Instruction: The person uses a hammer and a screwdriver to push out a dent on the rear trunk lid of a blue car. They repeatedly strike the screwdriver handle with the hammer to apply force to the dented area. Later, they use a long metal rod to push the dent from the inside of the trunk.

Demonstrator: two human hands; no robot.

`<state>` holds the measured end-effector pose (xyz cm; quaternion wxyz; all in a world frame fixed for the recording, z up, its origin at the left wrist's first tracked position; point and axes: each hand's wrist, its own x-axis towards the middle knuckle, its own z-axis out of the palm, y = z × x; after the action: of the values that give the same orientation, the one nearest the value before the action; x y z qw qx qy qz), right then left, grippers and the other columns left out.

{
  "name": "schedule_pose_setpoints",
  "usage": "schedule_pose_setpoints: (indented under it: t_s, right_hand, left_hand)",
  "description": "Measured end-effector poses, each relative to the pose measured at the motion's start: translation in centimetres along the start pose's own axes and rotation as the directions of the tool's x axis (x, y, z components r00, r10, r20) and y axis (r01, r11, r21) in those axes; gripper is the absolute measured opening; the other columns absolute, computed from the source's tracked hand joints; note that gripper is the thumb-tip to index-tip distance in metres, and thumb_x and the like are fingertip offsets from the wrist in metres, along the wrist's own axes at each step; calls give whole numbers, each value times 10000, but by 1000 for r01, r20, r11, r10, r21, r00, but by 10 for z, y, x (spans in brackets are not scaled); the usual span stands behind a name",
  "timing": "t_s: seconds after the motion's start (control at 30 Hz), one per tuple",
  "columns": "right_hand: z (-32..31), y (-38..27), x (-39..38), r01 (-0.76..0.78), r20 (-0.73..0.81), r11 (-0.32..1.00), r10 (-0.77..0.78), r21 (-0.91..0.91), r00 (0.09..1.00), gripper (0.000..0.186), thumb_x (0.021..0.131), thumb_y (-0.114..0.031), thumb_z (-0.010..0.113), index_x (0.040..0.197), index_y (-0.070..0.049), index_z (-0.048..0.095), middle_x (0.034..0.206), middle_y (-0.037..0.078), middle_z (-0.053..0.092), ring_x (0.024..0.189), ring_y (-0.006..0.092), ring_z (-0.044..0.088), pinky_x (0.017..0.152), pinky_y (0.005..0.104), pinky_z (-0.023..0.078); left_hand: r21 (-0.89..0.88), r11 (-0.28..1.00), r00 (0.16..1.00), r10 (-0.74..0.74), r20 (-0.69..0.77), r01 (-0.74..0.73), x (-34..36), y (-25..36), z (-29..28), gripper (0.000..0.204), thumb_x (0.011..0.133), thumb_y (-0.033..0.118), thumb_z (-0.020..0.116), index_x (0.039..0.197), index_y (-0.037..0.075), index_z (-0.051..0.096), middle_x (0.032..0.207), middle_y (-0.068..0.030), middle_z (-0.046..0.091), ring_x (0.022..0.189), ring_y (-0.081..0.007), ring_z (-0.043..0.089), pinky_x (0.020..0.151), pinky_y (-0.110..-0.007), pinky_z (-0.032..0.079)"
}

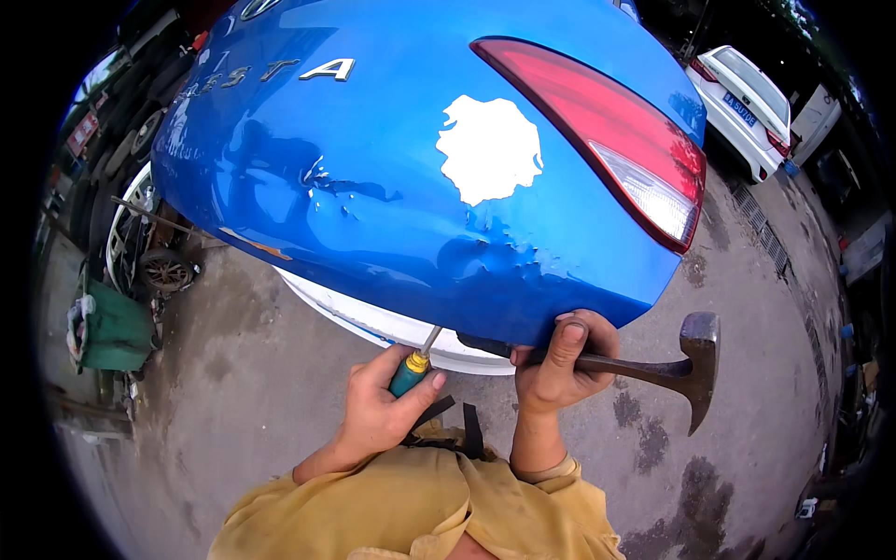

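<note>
Blue car panel (401, 243) sits just above both hands. Its left side has a torn dent (359, 188), so mending looks far from done. Left hand (375, 406) grips a green screwdriver (408, 375). Next, a white patch (490, 151) and bumpy paint (513, 259) seem left to fix. Right hand (558, 373) grips a hammer (697, 364).

Left hand (373, 415): fingers wrapped around green-and-yellow handle of a tool (409, 375); metal shaft points up toward lower edge of blue car panel (373, 224). Right hand (557, 378), at same edge: grips dark hammer (649, 371), head to the right. Panel bears ragged white patch (491, 149), left of red-and-clear tail light (607, 135); chipped, wrinkled paint below. White car (745, 105) upper right.
</note>
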<state>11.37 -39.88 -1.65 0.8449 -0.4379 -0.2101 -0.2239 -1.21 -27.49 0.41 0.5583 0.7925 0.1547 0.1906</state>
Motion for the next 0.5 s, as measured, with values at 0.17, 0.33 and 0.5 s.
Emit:
schedule_pose_setpoints:
  t_s: [0.17,0.33,0.5]
  right_hand:
    - [0,1,4,-14,9,1000,14,-15,1000,185,969,-152,644,956,10,554,686,94,563,450,142,528,379,248,399]
    - [3,-1,3,12,9,999,-12,-41,1000,213,966,-176,652,946,10,550,674,88,556,431,140,517,367,248,389]
    - [0,4,0,38,15,998,-37,-55,999,260,954,-229,677,948,-3,548,699,90,562,408,149,519,337,262,396]
  left_hand:
    - [17,1000,1000,-13,2,13,-20,-22,-3,208,846,146,759,879,-30,653,619,-75,628,560,-109,611,537,-277,467]
    - [17,999,999,29,-31,-29,-17,-33,1,182,849,133,754,844,-14,646,573,-54,611,525,-95,600,508,-266,457]
    - [108,984,987,149,-64,-141,-9,-44,0,165,828,99,757,820,-17,640,578,-66,626,508,-137,632,493,-273,464]
